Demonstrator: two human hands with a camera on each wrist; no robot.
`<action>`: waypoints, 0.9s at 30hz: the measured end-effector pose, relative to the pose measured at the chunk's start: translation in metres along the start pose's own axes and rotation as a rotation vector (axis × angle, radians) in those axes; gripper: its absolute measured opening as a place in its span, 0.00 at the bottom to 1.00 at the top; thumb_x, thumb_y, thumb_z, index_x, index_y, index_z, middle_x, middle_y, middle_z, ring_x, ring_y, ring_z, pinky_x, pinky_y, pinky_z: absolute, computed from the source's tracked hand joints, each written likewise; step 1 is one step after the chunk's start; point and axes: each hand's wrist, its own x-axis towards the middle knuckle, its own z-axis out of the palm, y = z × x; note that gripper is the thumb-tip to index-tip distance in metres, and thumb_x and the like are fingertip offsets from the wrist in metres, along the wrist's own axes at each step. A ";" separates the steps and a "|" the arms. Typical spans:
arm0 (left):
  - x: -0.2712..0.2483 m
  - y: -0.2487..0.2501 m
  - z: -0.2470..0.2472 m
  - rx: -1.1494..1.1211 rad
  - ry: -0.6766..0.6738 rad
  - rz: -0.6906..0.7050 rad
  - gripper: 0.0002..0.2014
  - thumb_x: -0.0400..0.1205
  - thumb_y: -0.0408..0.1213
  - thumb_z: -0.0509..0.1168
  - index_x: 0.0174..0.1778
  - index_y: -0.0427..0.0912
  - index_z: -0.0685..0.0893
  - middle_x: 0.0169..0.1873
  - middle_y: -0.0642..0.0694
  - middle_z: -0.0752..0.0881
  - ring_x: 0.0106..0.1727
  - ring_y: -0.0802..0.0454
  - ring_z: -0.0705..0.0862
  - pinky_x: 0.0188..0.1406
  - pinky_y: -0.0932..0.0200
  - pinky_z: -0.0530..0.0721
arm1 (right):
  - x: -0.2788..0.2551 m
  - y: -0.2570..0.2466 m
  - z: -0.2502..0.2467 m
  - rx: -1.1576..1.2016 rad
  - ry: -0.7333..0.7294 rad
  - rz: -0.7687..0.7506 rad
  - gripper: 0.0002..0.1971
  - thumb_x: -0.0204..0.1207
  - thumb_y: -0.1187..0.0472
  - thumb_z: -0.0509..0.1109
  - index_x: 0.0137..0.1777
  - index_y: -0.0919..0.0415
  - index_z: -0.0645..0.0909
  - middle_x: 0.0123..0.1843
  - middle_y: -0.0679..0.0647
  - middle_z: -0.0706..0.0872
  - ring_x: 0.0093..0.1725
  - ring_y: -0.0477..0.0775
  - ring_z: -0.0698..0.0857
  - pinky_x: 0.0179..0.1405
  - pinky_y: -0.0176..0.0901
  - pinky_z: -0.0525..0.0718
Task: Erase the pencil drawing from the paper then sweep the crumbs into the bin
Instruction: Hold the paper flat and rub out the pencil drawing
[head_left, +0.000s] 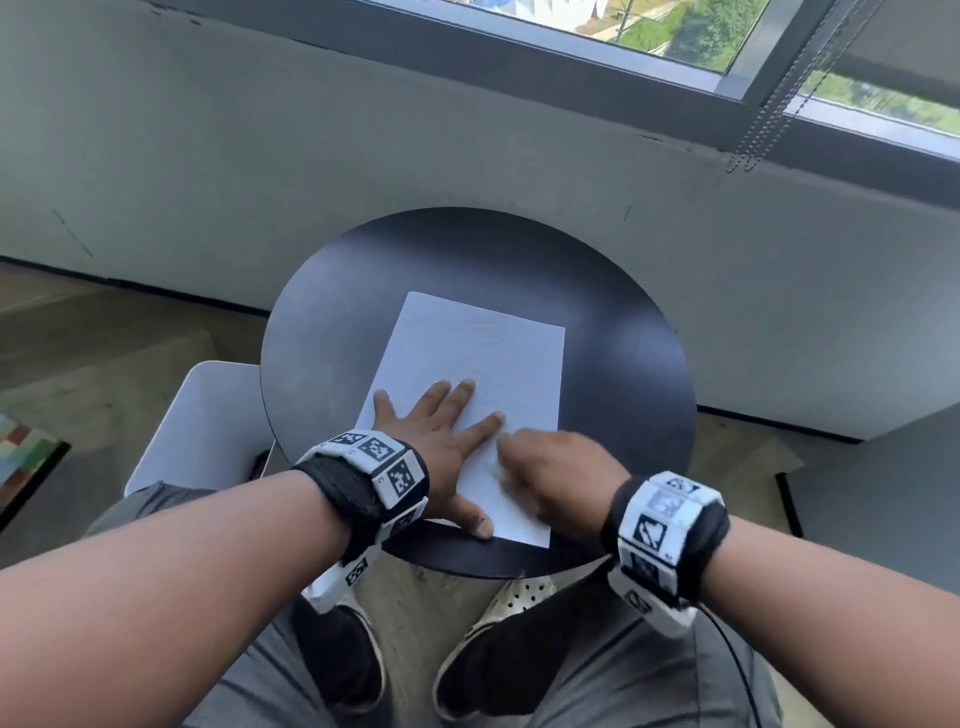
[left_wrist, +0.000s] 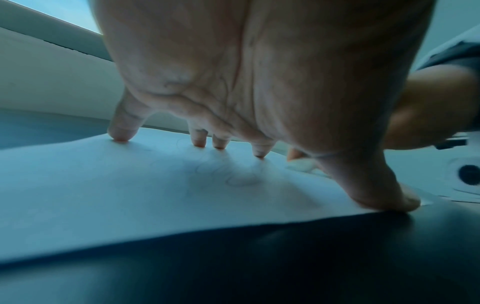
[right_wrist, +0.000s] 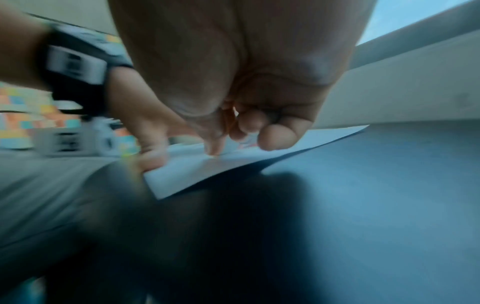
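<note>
Left hand (head_left: 441, 436) pressing paper (head_left: 483, 353), drawing (left_wrist: 233, 174) visible

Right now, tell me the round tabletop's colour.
Black, matte; the tabletop shows best in the head view.

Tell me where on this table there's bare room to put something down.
Bare table lies right of the paper, plus a band left of it and an arc beyond its far edge. The near end is crowded: left hand and right hand on the sheet.
</note>
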 end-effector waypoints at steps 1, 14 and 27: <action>0.000 0.001 0.000 -0.004 -0.003 0.001 0.63 0.58 0.85 0.61 0.81 0.70 0.31 0.84 0.51 0.26 0.86 0.47 0.31 0.72 0.14 0.46 | -0.007 -0.004 0.005 0.006 -0.071 -0.099 0.06 0.83 0.53 0.62 0.49 0.51 0.67 0.47 0.49 0.77 0.47 0.55 0.76 0.40 0.47 0.70; -0.004 0.007 -0.002 -0.014 -0.013 -0.019 0.62 0.58 0.85 0.60 0.81 0.69 0.31 0.84 0.51 0.27 0.86 0.46 0.31 0.70 0.13 0.47 | -0.013 0.015 0.004 -0.046 -0.049 -0.074 0.14 0.81 0.43 0.49 0.53 0.50 0.70 0.49 0.48 0.79 0.49 0.55 0.80 0.45 0.50 0.80; -0.008 0.012 -0.001 -0.034 -0.003 -0.045 0.62 0.57 0.85 0.60 0.81 0.70 0.33 0.84 0.51 0.28 0.86 0.46 0.32 0.69 0.11 0.47 | -0.002 0.042 0.003 -0.033 0.076 0.235 0.16 0.85 0.42 0.53 0.48 0.54 0.69 0.46 0.51 0.81 0.45 0.60 0.80 0.41 0.51 0.76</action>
